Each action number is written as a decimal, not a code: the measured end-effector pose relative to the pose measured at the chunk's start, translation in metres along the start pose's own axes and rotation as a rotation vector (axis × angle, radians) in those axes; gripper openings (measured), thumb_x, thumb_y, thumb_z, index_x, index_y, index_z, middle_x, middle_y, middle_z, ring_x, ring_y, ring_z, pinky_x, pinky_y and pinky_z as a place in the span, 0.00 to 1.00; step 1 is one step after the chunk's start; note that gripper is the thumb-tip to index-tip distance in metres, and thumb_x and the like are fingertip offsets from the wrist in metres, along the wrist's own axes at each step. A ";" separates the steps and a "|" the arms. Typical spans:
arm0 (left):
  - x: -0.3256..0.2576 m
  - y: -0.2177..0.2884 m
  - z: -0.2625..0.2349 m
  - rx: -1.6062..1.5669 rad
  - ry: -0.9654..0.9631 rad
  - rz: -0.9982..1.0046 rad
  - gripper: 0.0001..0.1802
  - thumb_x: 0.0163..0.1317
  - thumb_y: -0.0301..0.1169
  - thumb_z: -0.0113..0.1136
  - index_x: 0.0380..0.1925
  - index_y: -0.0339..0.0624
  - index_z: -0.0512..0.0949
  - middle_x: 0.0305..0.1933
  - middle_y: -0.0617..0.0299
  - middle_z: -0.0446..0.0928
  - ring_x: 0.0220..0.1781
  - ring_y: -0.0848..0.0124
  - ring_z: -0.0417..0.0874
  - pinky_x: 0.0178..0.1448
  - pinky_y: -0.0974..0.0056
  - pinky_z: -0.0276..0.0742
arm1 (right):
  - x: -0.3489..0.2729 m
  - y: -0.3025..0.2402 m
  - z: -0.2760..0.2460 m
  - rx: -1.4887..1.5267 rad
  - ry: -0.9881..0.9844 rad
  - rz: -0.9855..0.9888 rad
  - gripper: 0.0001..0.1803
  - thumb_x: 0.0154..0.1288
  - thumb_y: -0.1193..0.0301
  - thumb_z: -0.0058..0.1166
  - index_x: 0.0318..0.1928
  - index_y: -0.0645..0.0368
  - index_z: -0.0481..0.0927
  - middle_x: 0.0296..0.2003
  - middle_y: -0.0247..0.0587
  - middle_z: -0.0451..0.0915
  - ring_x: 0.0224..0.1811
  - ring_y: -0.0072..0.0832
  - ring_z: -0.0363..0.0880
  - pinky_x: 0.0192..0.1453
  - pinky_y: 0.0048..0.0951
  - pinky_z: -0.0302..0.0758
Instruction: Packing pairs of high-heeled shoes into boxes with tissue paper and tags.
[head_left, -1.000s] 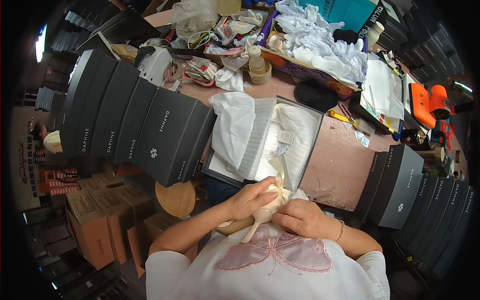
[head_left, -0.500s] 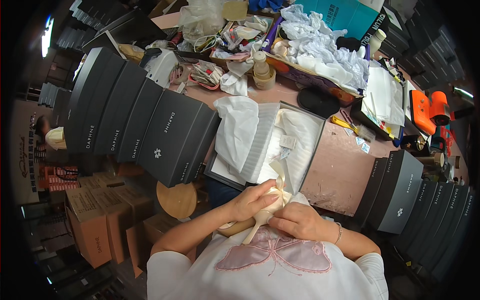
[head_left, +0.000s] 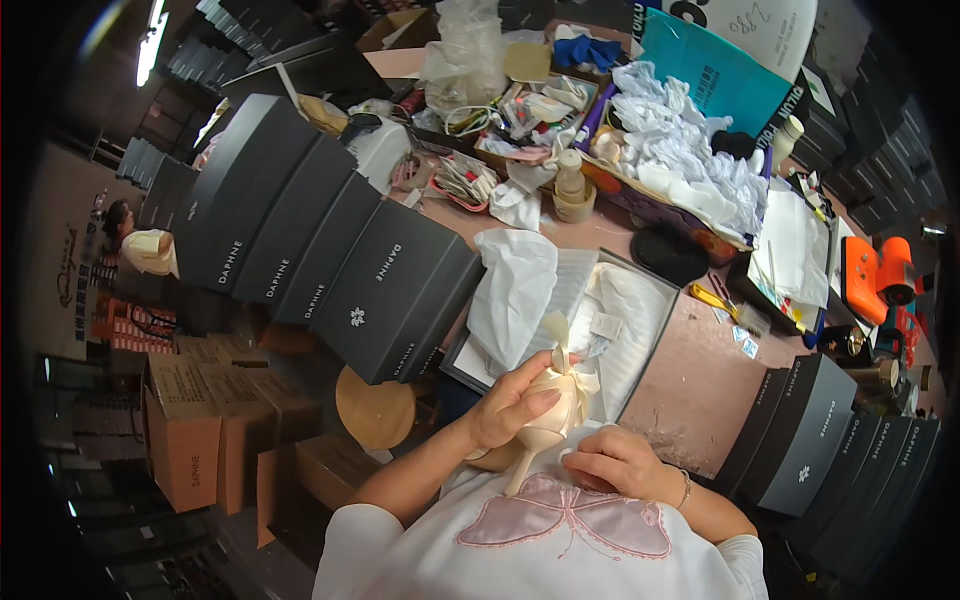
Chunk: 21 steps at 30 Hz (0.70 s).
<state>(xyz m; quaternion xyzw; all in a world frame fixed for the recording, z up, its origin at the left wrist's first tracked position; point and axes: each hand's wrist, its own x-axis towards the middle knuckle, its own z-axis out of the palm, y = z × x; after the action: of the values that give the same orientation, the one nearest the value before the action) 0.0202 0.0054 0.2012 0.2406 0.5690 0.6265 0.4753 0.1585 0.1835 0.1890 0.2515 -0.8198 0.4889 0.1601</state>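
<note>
My left hand [head_left: 515,405] is wrapped round a cream high-heeled shoe [head_left: 548,428] with a ribbon bow, held close to my shirt. Its slim heel points down toward me. To the right, just apart from the shoe, my right hand [head_left: 622,462] has curled fingers with the thumb against them; whatever is between them is hidden. Beyond both hands lies an open dark shoe box [head_left: 648,362] lined with striped white wrapping [head_left: 640,298]. A small white tag [head_left: 606,325] rests inside, and crumpled white tissue [head_left: 512,290] covers the box's left part.
Dark shoe boxes [head_left: 395,295] line the left side; more boxes [head_left: 812,430] stand at right. A yellow-handled brush [head_left: 722,305], a black round lid [head_left: 668,254] and a carton of crumpled paper [head_left: 660,135] lie farther back. Brown cartons [head_left: 235,420] and a wooden stool [head_left: 375,408] are at left.
My right hand has come away from the shoe, a little to the right. My left hand still grips the shoe, now tilted slightly differently. The whole view has shifted.
</note>
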 end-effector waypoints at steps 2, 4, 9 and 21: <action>-0.002 0.012 0.002 0.028 0.038 0.027 0.33 0.64 0.44 0.49 0.65 0.35 0.59 0.50 0.58 0.72 0.51 0.73 0.73 0.56 0.70 0.68 | 0.008 0.001 0.001 -0.018 0.041 -0.037 0.17 0.50 0.74 0.61 0.44 0.61 0.80 0.33 0.38 0.75 0.29 0.30 0.76 0.30 0.29 0.72; -0.006 0.011 0.003 0.005 0.050 0.009 0.34 0.64 0.44 0.50 0.65 0.36 0.59 0.50 0.57 0.72 0.52 0.73 0.73 0.57 0.69 0.68 | 0.009 -0.002 0.000 -0.031 0.070 -0.078 0.18 0.50 0.74 0.61 0.45 0.61 0.80 0.33 0.38 0.75 0.29 0.30 0.75 0.30 0.28 0.72; -0.013 -0.005 0.006 -0.079 0.045 -0.003 0.33 0.65 0.43 0.49 0.65 0.36 0.58 0.52 0.57 0.71 0.55 0.72 0.72 0.60 0.68 0.67 | 0.020 -0.003 -0.002 -0.098 0.080 -0.171 0.18 0.49 0.74 0.60 0.44 0.62 0.81 0.33 0.38 0.75 0.28 0.28 0.74 0.29 0.27 0.70; -0.013 -0.019 0.015 -0.049 -0.039 -0.013 0.30 0.68 0.39 0.48 0.65 0.33 0.59 0.55 0.56 0.70 0.57 0.72 0.71 0.62 0.68 0.66 | 0.017 -0.017 0.000 -0.225 -0.012 -0.190 0.19 0.44 0.74 0.58 0.41 0.65 0.81 0.34 0.38 0.75 0.29 0.28 0.74 0.31 0.27 0.70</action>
<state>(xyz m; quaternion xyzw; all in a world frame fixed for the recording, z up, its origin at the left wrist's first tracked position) 0.0449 -0.0001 0.1898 0.2375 0.5457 0.6321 0.4962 0.1537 0.1727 0.2100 0.3115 -0.8429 0.3749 0.2281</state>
